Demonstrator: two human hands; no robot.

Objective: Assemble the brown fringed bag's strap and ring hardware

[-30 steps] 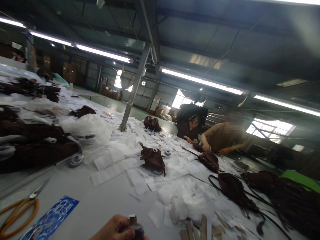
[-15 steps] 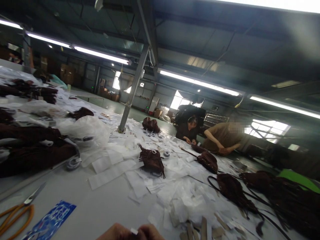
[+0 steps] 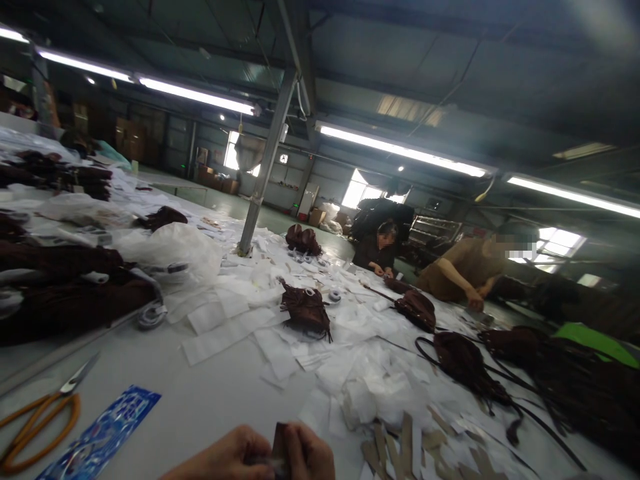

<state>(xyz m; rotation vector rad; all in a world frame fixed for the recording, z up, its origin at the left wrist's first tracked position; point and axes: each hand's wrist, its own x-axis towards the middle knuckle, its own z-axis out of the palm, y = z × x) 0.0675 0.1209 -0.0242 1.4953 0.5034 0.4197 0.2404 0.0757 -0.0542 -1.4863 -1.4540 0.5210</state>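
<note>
At the bottom edge, the left hand [image 3: 225,457] and right hand [image 3: 310,453] meet, fingers pressed together on a small dark piece [image 3: 278,441] — pinched upright between them, close to the body. Orange-handled scissors [image 3: 40,417] and a blue card [image 3: 103,433] lie near on the grey table [image 3: 210,400]. Farther out — white paper scraps [image 3: 370,383] around brown fringed bags [image 3: 306,310]; two people [image 3: 465,270] lean over the far end.

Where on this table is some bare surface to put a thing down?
Bare grey table lies between the blue card, the scissors and the paper scraps. Right of the hands it is crowded with scraps and brown bags.
</note>
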